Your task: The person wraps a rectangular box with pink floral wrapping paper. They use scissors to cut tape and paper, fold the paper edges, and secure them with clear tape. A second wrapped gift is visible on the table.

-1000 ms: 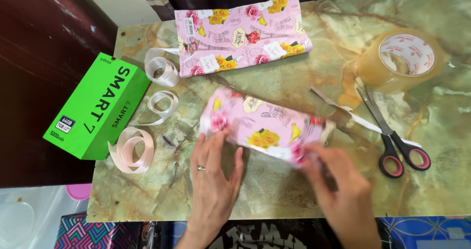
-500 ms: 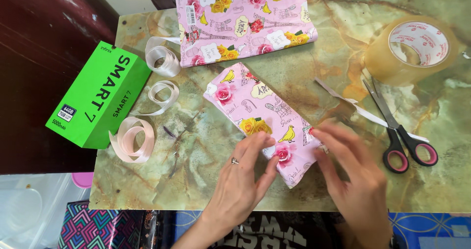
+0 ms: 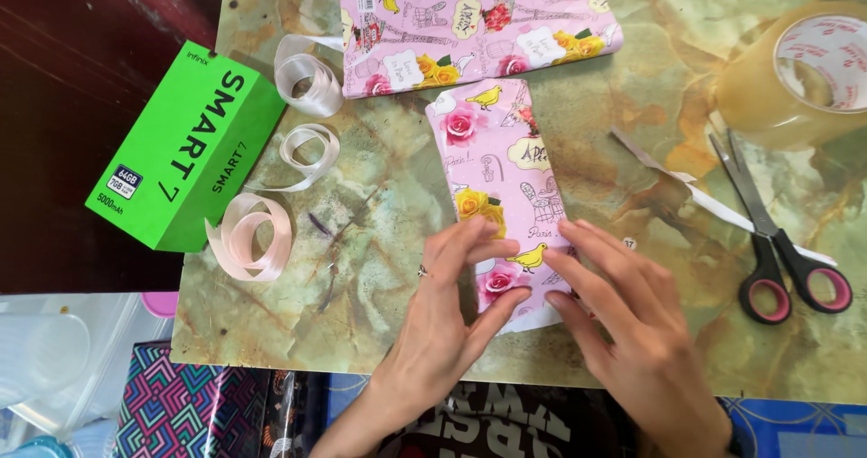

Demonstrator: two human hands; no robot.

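We see both hands pressed flat, fingers extended, on the near end of a parcel (image 3: 498, 182) wrapped in pink floral paper, lying lengthwise on the marbled table (image 3: 379, 241). The left hand (image 3: 449, 309) and right hand (image 3: 623, 318) grip nothing. A spare sheet (image 3: 470, 20) lies beyond; ribbon coils (image 3: 307, 83) and a green box (image 3: 185, 146) sit left, scissors (image 3: 777, 241) and tape (image 3: 795, 74) right.

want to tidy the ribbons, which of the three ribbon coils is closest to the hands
The pinkish ribbon coil by the green box's lower corner; the two whiter ribbon coils lie farther up the table, away from the left hand.
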